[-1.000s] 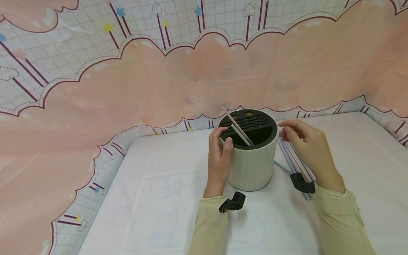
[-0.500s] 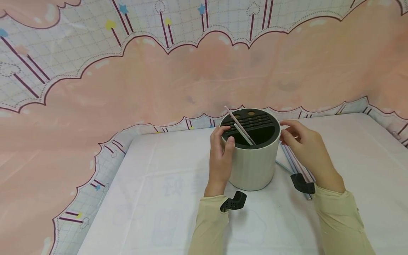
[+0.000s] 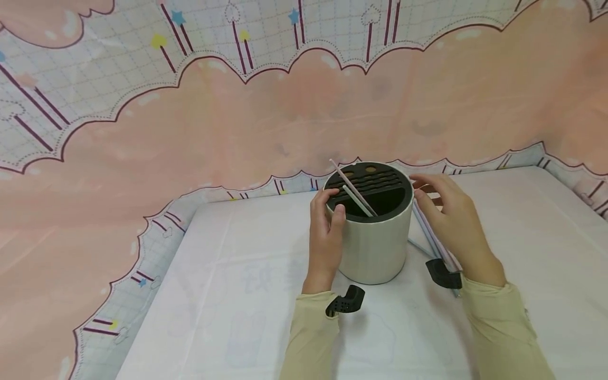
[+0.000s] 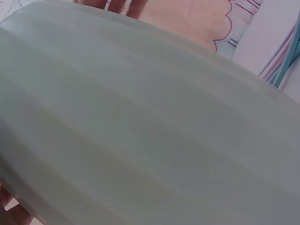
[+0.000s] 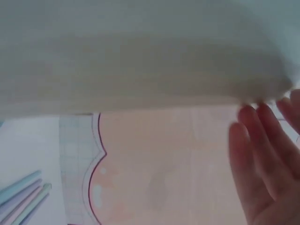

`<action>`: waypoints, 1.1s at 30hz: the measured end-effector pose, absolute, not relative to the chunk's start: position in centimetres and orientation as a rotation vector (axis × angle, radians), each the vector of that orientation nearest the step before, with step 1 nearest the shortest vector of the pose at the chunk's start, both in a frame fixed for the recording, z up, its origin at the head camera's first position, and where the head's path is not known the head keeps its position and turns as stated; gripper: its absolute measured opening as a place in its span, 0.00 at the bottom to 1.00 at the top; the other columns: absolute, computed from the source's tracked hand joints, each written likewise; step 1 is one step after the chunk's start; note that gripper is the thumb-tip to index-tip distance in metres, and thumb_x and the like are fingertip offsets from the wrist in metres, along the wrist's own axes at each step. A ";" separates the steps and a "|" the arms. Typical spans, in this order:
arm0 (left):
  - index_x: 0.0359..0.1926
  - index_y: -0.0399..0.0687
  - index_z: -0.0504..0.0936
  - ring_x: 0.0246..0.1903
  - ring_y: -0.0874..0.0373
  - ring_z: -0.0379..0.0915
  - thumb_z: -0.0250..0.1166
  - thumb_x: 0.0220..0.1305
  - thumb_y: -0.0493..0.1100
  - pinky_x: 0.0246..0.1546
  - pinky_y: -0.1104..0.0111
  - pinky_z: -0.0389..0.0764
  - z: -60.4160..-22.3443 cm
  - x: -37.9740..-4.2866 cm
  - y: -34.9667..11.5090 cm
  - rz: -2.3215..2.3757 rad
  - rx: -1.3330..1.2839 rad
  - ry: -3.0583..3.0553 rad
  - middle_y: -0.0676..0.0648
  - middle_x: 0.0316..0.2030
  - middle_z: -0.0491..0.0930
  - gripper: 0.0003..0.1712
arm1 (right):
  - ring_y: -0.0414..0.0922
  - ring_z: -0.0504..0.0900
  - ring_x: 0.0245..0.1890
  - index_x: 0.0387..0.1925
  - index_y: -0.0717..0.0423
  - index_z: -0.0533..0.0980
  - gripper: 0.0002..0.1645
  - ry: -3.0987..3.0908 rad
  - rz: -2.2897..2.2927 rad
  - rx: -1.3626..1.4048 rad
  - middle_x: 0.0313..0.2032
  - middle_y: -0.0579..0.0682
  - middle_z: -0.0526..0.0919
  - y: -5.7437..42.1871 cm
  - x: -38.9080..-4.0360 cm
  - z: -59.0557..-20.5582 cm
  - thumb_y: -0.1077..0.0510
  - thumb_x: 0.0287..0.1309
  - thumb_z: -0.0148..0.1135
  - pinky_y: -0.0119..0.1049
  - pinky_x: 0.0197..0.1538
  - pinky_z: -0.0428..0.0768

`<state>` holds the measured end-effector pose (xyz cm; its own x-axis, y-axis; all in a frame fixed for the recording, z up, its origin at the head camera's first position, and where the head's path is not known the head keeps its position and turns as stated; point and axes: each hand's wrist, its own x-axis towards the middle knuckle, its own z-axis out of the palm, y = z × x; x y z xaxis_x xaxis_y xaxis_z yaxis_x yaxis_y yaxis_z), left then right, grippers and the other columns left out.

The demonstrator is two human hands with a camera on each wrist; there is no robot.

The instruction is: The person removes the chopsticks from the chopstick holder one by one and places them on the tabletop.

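A cream pen holder [image 3: 373, 252] with a black slotted top stands upright on the table, its wall filling most of the left wrist view. My left hand [image 3: 325, 243] grips its left side, fingers at the rim and thumb in front. On the other side, my right hand [image 3: 448, 224] touches the upper wall near the rim with its fingertips; in the right wrist view its fingers [image 5: 262, 154] are fairly straight against the holder's edge. Two thin pen-like sticks, one pink [image 3: 343, 174] and one pale green [image 3: 356, 200], lean to the left in the large front compartment.
Several thin pastel sticks [image 3: 429, 232] lie in a bunch on the white table [image 3: 228, 274], right of the holder and partly under the right wrist. A bluish one [image 3: 419, 247] sticks out toward the holder. Behind stands a peach patterned cloth [image 3: 304, 121].
The right hand has moved slightly left and up, and its fingertips are now against the holder's right side near the rim. The left hand and holder have stayed nearly still.
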<state>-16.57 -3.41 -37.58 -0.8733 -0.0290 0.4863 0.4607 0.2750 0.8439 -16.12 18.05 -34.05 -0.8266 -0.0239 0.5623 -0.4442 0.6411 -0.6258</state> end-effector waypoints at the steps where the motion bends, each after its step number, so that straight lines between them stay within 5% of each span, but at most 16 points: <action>1: 0.57 0.64 0.62 0.63 0.65 0.46 0.43 0.64 0.61 0.59 0.59 0.56 -37.6 -16.6 -3.4 -1.632 -0.390 -2.144 0.60 0.63 0.52 0.23 | 0.42 0.72 0.45 0.52 0.53 0.71 0.18 -2.308 1.093 0.378 0.46 0.47 0.74 17.9 -16.1 -34.0 0.56 0.61 0.50 0.23 0.43 0.67; 11: 0.57 0.66 0.62 0.62 0.64 0.47 0.43 0.63 0.62 0.58 0.58 0.57 -37.5 -16.4 -3.4 -1.651 -0.372 -2.156 0.61 0.63 0.51 0.23 | 0.43 0.72 0.47 0.43 0.57 0.77 0.13 -2.047 1.053 0.527 0.43 0.48 0.77 15.9 -15.7 -33.6 0.65 0.55 0.56 0.30 0.51 0.66; 20: 0.57 0.64 0.63 0.63 0.65 0.46 0.43 0.63 0.62 0.59 0.58 0.56 -37.5 -16.3 -3.4 -1.641 -0.395 -2.140 0.60 0.63 0.52 0.23 | 0.42 0.75 0.40 0.41 0.57 0.77 0.12 -2.012 0.919 0.640 0.39 0.47 0.79 14.1 -15.4 -33.8 0.64 0.53 0.56 0.29 0.46 0.68; 33: 0.57 0.62 0.62 0.63 0.65 0.45 0.43 0.64 0.61 0.59 0.59 0.55 -37.3 -16.0 -3.5 -1.626 -0.413 -2.130 0.58 0.63 0.53 0.23 | 0.47 0.74 0.48 0.48 0.54 0.76 0.16 -2.213 0.701 0.788 0.45 0.51 0.79 12.8 -14.3 -32.7 0.56 0.60 0.51 0.48 0.60 0.56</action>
